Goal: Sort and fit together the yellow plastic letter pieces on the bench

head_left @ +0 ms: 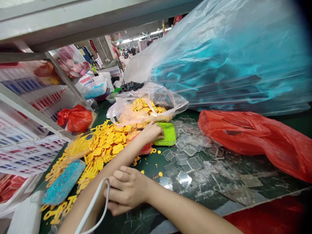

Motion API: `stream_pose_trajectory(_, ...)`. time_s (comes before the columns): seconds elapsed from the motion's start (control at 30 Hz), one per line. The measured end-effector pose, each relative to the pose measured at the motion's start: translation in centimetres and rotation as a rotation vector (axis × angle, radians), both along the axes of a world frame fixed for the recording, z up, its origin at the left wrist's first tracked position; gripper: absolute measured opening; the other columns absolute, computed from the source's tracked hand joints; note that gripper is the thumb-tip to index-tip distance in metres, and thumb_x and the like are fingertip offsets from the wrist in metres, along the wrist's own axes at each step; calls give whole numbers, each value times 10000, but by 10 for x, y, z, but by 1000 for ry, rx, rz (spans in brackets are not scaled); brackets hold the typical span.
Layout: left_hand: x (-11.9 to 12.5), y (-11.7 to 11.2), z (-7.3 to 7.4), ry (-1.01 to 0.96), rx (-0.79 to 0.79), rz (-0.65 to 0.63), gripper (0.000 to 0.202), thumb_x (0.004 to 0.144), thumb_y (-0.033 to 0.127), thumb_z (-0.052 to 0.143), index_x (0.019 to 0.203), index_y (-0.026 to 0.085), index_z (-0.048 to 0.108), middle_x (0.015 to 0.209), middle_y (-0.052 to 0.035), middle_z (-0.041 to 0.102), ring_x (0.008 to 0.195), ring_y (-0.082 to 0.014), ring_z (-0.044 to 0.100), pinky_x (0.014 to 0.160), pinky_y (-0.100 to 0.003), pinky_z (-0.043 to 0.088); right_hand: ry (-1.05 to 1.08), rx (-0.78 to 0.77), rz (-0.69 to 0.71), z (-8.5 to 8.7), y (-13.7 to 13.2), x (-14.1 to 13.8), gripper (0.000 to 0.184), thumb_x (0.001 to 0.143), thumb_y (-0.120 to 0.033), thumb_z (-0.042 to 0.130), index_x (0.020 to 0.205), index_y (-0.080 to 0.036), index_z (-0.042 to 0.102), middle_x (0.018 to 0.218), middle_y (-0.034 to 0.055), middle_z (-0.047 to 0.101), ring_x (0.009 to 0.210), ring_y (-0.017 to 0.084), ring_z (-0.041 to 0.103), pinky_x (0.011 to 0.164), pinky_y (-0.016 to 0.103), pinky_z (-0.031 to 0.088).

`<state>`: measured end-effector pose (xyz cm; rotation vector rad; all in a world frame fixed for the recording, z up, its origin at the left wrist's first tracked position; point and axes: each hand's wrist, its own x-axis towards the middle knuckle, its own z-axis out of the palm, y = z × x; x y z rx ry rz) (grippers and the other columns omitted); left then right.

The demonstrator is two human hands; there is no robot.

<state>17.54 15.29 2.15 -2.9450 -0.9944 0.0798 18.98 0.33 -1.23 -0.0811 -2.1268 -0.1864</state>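
Observation:
My left hand (152,131) reaches forward across the table, its fingers together and curled onto the left edge of a green studded board (168,135). Under its wrist lies a red studded board (146,149). My right hand (126,190) rests lower down, with fingers wrapped round my left forearm (117,161). A heap of yellow plastic pieces (102,148) lies left of the arm. More of them fill an open clear bag (148,104) behind the green board. A blue studded board (64,182) lies at the lower left.
Several clear square plastic lids (190,159) are strewn to the right on the green table (151,164). A red bag (255,139) lies beyond them, under a big clear bag of teal goods (231,58). A shelf rack (31,110) stands left. A white cable (97,201) loops over my forearm.

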Motion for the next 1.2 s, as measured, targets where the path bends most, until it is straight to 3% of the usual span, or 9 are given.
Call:
stream_pose_trajectory(0.17,1,-5,4,-55,14,10,131,850,328,685,840,211,742,899,-51,705,939,-233,577,839,-342,340,-48,-17,-5,2,-1,2,237,879,-426,482,892,-217,594,948,50,624,924,197,490,850,318,393)
stream_pose_trajectory(0.33,-2,-20,17,-160,24,52,158,892,332,637,867,223,749,936,-33,691,947,-213,571,847,-330,353,-6,-28,-12,4,-4,5,199,870,-393,499,873,-217,593,950,44,631,901,188,489,839,315,390)
stream_pose_trajectory(0.43,-17,-44,27,-320,54,112,157,888,342,643,919,231,749,968,-24,692,951,-203,574,874,-342,376,56,-41,-23,5,-7,5,183,868,-352,494,841,-204,599,905,37,638,864,179,490,822,312,391)
stream_pose_trajectory(0.57,-55,-92,30,-684,62,281,156,881,347,649,907,241,760,933,-30,687,914,-191,589,853,-340,442,-4,-39,-28,6,-11,5,161,864,-325,512,917,-207,608,949,41,650,901,185,498,846,328,383)
stream_pose_trajectory(0.73,-111,-156,16,-806,39,507,153,871,345,653,874,256,777,910,-45,687,867,-205,609,811,-352,487,-50,-115,19,8,-18,5,170,862,-269,498,980,-202,600,953,43,644,910,195,502,884,355,377)
stream_pose_trajectory(0.87,-150,-188,0,-828,6,616,215,894,359,595,874,245,776,880,-54,678,850,-208,613,780,-342,505,-83,-421,-53,10,-14,7,235,845,-178,437,1038,-166,569,1094,109,623,974,215,511,844,360,406)
stream_pose_trajectory(1.0,-180,-200,-17,-797,-44,648,287,878,481,597,866,257,776,863,-51,676,822,-205,618,764,-340,506,-214,-701,-77,9,-5,10,272,784,-123,403,1002,-162,562,974,85,649,886,203,553,769,342,391)
stream_pose_trajectory(1.2,-187,-203,-31,-676,12,582,330,922,494,533,915,261,766,880,-52,672,838,-203,590,756,-344,446,-344,-783,-144,6,-4,11,167,754,-128,432,788,-185,585,701,10,593,693,156,516,712,309,331)
